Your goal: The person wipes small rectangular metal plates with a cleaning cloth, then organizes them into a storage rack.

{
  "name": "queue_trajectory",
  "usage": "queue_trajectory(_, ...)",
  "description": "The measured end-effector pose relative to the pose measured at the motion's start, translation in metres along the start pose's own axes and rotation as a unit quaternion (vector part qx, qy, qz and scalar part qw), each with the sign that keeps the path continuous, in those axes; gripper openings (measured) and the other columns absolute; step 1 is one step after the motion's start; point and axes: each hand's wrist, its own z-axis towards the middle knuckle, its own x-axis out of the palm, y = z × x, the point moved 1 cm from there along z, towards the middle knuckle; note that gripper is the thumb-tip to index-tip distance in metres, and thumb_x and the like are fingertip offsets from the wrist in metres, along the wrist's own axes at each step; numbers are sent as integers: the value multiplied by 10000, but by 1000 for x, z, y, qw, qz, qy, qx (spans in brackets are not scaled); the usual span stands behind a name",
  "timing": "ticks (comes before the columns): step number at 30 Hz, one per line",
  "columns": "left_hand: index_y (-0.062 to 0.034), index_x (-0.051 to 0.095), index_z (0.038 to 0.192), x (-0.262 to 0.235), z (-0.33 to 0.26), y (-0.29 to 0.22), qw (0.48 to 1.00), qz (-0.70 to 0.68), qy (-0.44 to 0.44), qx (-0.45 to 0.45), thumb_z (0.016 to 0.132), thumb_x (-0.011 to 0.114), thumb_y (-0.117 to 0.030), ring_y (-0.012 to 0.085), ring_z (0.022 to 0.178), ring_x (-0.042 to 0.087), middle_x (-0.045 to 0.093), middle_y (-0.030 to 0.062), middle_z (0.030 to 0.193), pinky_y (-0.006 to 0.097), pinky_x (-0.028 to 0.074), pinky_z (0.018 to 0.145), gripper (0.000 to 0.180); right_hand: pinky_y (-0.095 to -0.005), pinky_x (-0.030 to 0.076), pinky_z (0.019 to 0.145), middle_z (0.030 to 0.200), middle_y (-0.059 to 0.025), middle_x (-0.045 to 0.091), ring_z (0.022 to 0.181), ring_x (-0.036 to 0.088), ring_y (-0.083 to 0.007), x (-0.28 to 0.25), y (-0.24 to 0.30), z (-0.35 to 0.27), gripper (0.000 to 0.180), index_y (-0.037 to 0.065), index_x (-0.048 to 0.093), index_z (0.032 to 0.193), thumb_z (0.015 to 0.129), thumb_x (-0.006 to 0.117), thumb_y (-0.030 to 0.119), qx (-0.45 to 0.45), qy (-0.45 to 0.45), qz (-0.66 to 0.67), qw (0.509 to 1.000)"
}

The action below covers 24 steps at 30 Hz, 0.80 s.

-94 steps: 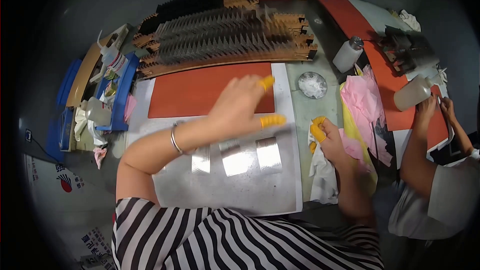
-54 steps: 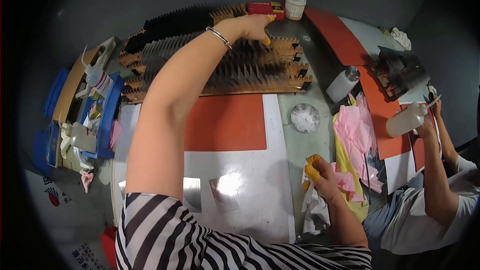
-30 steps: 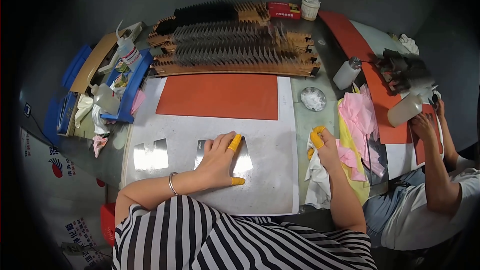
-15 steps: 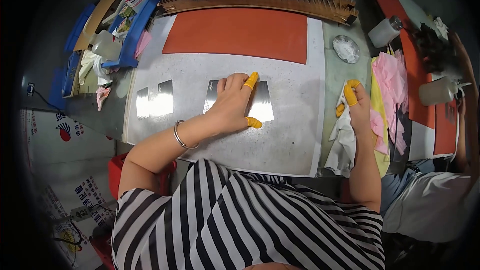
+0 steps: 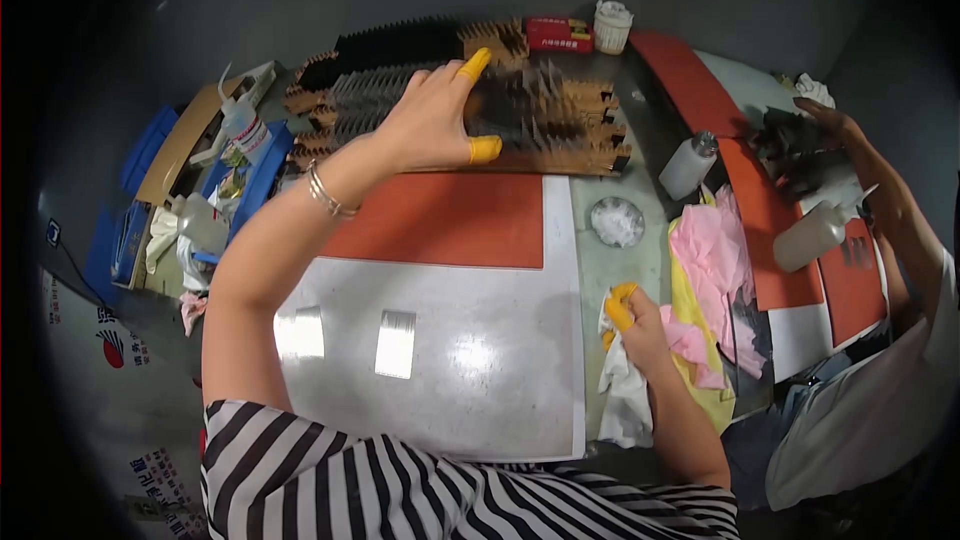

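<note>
My left hand point(image 5: 425, 125), with yellow finger cots on thumb and forefinger, reaches over the slotted rack point(image 5: 350, 105) at the back. Between those two fingertips is a dark, shiny, blurred thin metal plate point(image 5: 497, 108), gripped by its edges. Two more metal plates, a near one point(image 5: 397, 343) and a partly glaring one point(image 5: 308, 332), lie flat on the pale board point(image 5: 500, 400). My right hand point(image 5: 640, 330), also in yellow finger cots, is closed on a crumpled white cloth point(image 5: 627, 400) at the board's right side.
A red-brown mat point(image 5: 450, 220) lies before the rack. To the right are a round clear dish point(image 5: 617, 222), pink cloths point(image 5: 712, 245) and a bottle point(image 5: 690, 165). A blue tray point(image 5: 262, 165) with bottles stands left. A co-worker's arm point(image 5: 880, 170) is at far right.
My left hand has lifted off the board and moved up to the rack, taking one plate from the board. My right hand still grips the white cloth. The view has tilted toward the back.
</note>
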Motion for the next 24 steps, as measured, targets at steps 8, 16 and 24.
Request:
queue_trajectory(8, 47, 471, 1176, 80, 184, 37, 978, 105, 182, 16, 634, 709, -384, 295, 1077, 425, 515, 173, 1102, 378, 298, 925, 733, -234, 453, 557, 753, -3, 512, 633, 511, -73, -8, 1, 5, 134, 45, 483, 893, 884, 559, 155, -9, 30, 28, 999)
queue_trajectory(16, -18, 368, 1329, 109, 197, 41, 969, 36, 245, 13, 664, 719, -383, 304, 1160, 420, 523, 158, 1176, 408, 288, 969, 835, -224, 456, 561, 756, 4, 495, 631, 498, -64, -6, 1, -1, 139, 35, 481, 888, 887, 557, 152, 15, 37, 29, 999)
queue_trajectory(24, 1, 452, 1237, 3, -4, 20, 989, -91, 38, 110, 790, 657, -302, 255, 1011, 547, 547, 146, 1096, 331, 451, 840, 579, -221, 427, 445, 681, 13, 494, 531, 481, -67, -6, 9, 4, 118, 51, 526, 936, 896, 532, 162, -29, -32, -38, 998)
